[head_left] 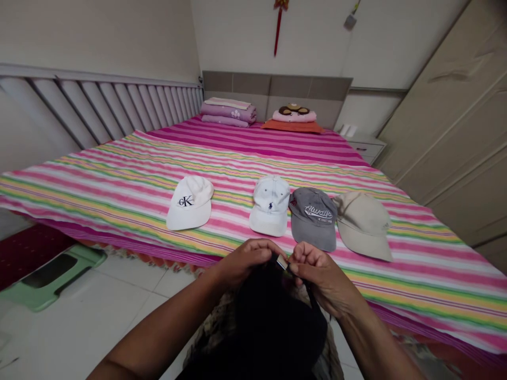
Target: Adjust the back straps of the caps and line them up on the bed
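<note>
Close to my body is a black cap [273,311], its strap carrying a small silver metal buckle [282,262]. My left hand [249,259] is closed on the cap beside the buckle. On the other side, my right hand [319,272] pinches the strap at the buckle with thumb and fingers. Beyond my hands, a white CK cap [190,203] lies apart at the left. Farther right, a pale cap with a small dark logo [270,206], a grey cap with white lettering [313,217] and a beige cap [365,224] lie side by side.
The caps rest on a bed with a striped sheet [130,179]. Folded purple bedding [227,113] and a pink-and-orange stack [295,122] sit by the headboard [241,84]. A green stool [59,277] stands lower left; a wardrobe [447,116] rises at right.
</note>
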`<action>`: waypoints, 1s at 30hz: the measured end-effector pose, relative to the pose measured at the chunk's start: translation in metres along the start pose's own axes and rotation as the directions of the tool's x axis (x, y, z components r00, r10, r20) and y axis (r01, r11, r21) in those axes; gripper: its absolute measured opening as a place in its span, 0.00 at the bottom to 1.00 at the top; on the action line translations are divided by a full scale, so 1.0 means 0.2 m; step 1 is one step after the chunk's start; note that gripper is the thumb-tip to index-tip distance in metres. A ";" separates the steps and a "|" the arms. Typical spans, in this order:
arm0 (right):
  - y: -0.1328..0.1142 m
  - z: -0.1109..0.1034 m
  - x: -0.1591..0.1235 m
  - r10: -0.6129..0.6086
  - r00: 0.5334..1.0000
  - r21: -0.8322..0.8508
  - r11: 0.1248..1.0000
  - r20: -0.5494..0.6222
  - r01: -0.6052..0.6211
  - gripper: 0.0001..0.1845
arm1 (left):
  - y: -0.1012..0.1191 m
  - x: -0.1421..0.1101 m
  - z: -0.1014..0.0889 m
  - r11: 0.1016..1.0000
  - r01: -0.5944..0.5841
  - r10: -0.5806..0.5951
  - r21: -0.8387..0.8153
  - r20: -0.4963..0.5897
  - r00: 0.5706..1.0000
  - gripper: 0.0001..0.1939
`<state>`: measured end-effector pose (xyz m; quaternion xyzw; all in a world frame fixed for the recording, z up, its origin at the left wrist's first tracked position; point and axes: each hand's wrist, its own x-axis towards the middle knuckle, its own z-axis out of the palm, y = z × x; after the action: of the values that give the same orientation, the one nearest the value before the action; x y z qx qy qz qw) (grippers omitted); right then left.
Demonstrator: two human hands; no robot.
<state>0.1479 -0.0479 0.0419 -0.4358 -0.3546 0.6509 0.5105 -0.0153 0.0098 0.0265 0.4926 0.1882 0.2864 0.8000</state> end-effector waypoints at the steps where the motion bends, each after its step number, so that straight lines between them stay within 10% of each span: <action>1: 0.00 0.00 0.00 -0.003 1.000 -0.019 1.000 -0.002 0.003 0.17 | 0.01 0.00 0.00 1.000 0.010 -0.010 -0.016 0.016 1.000 0.21; 11: -0.01 0.00 -0.01 -0.018 1.000 -0.081 0.997 0.017 0.019 0.15 | 0.04 0.05 -0.03 0.976 0.217 -0.217 -0.036 -0.005 0.976 0.12; 25: 0.13 -0.29 0.09 0.181 0.953 -0.040 0.983 0.244 -0.177 0.15 | 0.03 0.08 -0.16 0.941 0.131 -0.143 -0.313 -0.016 0.990 0.14; 30: 0.13 -0.30 0.07 0.063 0.977 0.143 0.985 0.205 -0.093 0.17 | 0.10 0.08 -0.18 0.931 0.116 -0.104 -0.345 0.054 0.993 0.15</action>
<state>0.1922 -0.0384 -0.0071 -0.3419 -0.3362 0.7360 0.4779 -0.0293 0.0514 0.0281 0.3372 0.1481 0.2614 0.8922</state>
